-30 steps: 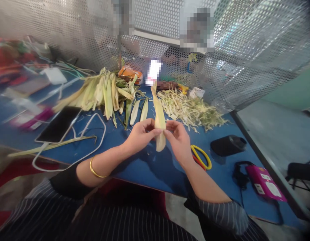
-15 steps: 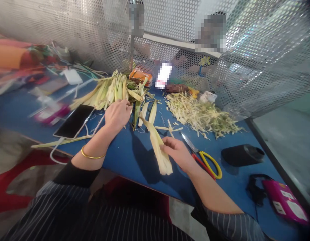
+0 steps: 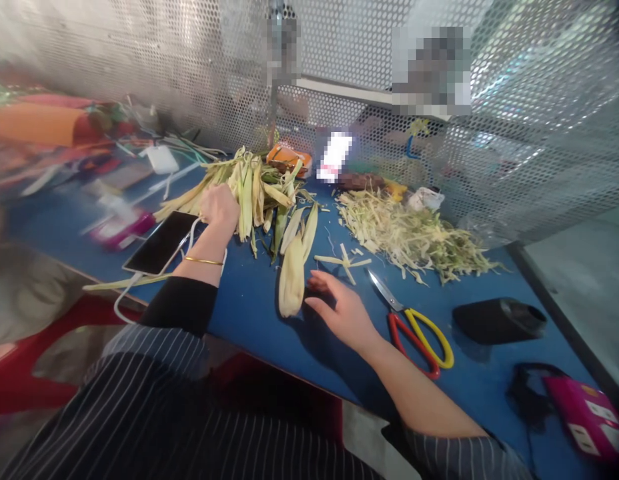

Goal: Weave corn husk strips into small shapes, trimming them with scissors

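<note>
My left hand (image 3: 219,208) is closed at the left side of a heap of pale green and yellow corn husks (image 3: 247,193). Its fingers curl down and away from view, so what they grip is hidden. Below the heap, a wide cream corn husk (image 3: 292,280) lies on the blue table, its upper end near two narrower husks. Just right of it my right hand (image 3: 342,307) hovers with thumb and fingers apart, holding nothing. Scissors (image 3: 402,317) with one red and one yellow handle rest to the right of this hand, blades spread slightly.
Shredded husk (image 3: 404,230) is piled at the back right, beneath a perforated metal screen (image 3: 349,53). A phone (image 3: 162,243) with a white cable lies at left. A black cup-like object (image 3: 499,320) and a magenta power strip (image 3: 587,417) stand right.
My right hand has let go of the wide husk, which now lies flat on the table. My left hand has moved left along the heap. The camera view has shifted slightly.
</note>
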### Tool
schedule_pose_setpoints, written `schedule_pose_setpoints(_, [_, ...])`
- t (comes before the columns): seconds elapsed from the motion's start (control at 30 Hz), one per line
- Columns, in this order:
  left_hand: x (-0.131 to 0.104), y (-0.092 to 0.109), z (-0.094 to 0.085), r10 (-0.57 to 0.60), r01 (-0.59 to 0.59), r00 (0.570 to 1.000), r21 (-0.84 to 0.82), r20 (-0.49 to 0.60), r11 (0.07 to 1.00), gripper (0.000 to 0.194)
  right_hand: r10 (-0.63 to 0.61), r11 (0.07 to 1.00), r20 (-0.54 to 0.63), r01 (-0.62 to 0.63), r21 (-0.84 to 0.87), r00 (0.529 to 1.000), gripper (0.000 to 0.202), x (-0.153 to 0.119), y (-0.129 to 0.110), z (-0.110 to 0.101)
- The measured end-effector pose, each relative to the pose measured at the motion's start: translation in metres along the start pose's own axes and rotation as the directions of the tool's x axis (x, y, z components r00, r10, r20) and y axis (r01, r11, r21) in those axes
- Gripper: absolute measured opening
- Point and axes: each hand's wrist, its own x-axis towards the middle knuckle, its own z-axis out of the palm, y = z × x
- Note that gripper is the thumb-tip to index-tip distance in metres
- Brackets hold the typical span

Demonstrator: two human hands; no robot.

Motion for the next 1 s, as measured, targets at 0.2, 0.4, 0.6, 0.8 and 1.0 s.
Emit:
schedule_pose_setpoints(0.2, [0.002,-0.012,0.006,0.068,-0.037,0.978,0.155,-0.197,0.987,0.014,-0.06,0.993,0.03,0.063,-0.101,0.998,0.046,0.0,-0.001,0.0])
schedule_pose_setpoints(0.4, [0.005,-0.015,-0.016,-0.043,0.009,0.925,-0.093,-0.377,0.996,0.007,-0.078,0.991,0.046,0.082,-0.108,0.996,0.044,0.001,0.0,-0.001])
schedule_pose_setpoints(0.6, [-0.036,0.031,-0.017,-0.053,-0.136,0.965,-0.661,-0.257,0.738,0.009,-0.102,0.991,-0.031,0.099,-0.09,0.994,0.036,-0.001,-0.002,-0.002])
schedule_pose_setpoints(0.8, [-0.139,0.075,-0.003,0.356,0.146,0.868,-0.864,0.345,0.482,0.021,0.088,0.969,-0.311,-0.01,0.246,0.946,0.025,0.001,-0.014,-0.015])
schedule_pose_setpoints(1.0, [-0.184,0.074,0.013,0.458,0.163,0.721,-0.77,0.52,0.617,0.019,0.313,0.806,-0.335,-0.062,0.588,0.889,0.022,0.008,-0.013,-0.02])
